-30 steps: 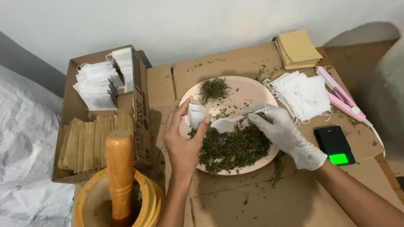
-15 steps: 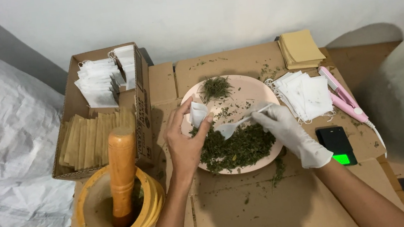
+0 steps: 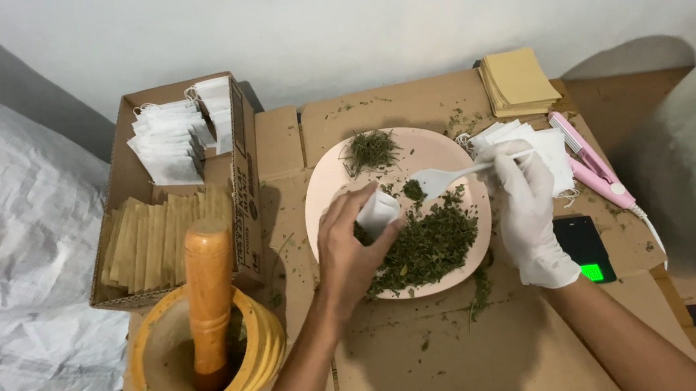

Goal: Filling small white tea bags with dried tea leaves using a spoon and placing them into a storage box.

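A pink plate (image 3: 326,191) on the cardboard-covered table holds a heap of chopped dried green herbs (image 3: 427,246) and a smaller tuft of herbs (image 3: 371,148) at its far side. My bare left hand (image 3: 354,251) holds a small white filter bag (image 3: 377,211) over the plate's left part. My right hand (image 3: 525,203), in a white glove, grips a white plastic spoon (image 3: 441,179) whose bowl carries a bit of herb just right of the bag's mouth.
Empty white bags (image 3: 546,153) lie right of the plate, tan envelopes (image 3: 519,81) behind them. A pink sealing tool (image 3: 590,163) and a black scale (image 3: 584,246) sit at right. At left stand a cardboard box (image 3: 237,168) of bags and envelopes and a yellow mortar (image 3: 257,352) with wooden pestle (image 3: 208,296).
My left hand moved right with the bag, over the plate. My right hand lifted the spoon out of the herb heap and swung back to the right, its bowl now by the bag.
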